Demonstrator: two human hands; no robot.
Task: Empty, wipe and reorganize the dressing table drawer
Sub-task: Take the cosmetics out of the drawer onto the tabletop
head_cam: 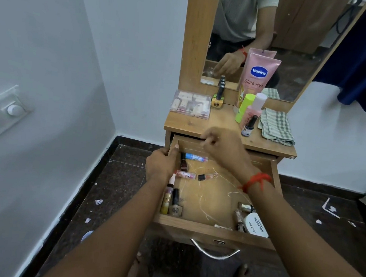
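Below the table, the drawer stands pulled out, left hand gripping its nine o'clock wall, right hand curled at twelve o'clock, contents indiscernible.

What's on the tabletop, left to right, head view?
Clear plastic case → yellow nail polish bottle → green bottle → checked cloth. The pink bottles and the Vaseline tube overlap the green bottle, so they are left out.
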